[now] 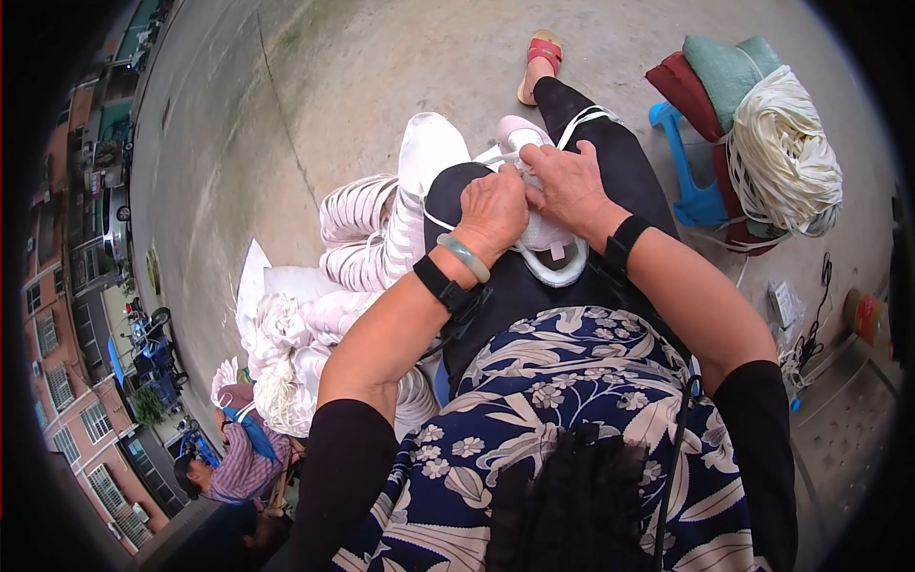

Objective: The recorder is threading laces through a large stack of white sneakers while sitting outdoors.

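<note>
A pale pink and white shoe upper (548,236) lies across my lap, its padded white collar (558,275) toward me. My left hand (496,208) is closed in a pinch over the lacing area, with a jade-coloured bangle at the wrist. Beside it my right hand (570,186) bends its fingers in a pinch on the white shoelace, thumb against the upper. A loose length of white shoelace (591,114) loops over my right knee. Both hands nearly touch, and they hide most of the eyelets and the fingertips.
Stacked pale uppers (367,234) and bundled white laces (286,396) lie at my left. At the right, a blue stool (688,172) stands by red and green sacks and a large hank of laces (786,153). Another person (243,462) sits at the far left, near parked vehicles.
</note>
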`<state>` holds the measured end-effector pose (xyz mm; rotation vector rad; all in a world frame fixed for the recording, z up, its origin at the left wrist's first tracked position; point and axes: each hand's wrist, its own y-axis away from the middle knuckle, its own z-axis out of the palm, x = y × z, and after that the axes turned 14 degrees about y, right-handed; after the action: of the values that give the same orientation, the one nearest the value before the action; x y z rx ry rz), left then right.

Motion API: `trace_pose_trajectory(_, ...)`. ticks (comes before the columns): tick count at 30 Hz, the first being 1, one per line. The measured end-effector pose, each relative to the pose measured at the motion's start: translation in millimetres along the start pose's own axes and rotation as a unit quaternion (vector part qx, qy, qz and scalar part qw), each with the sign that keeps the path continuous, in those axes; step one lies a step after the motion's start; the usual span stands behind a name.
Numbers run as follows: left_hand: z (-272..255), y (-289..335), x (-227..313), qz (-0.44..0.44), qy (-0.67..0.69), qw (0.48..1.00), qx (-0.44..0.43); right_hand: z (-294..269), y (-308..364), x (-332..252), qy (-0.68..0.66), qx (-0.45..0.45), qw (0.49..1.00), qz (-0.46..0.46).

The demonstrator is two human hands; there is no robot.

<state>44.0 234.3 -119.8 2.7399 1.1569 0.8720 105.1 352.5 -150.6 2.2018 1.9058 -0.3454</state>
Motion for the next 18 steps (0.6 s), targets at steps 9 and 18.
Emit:
trace_pose_trajectory(9,3.8,5.4,-6.5,0.009,0.075,0.997,0.011,9.9,1.7,18.8,-0.027,0.036,0.996,-0.075)
trace_pose_trajectory(18,10.1,-14.8,-41.0,0.005,0.247,0.969,0.009,9.6,-12.3,15.7,0.0,0.081,0.993,-0.089)
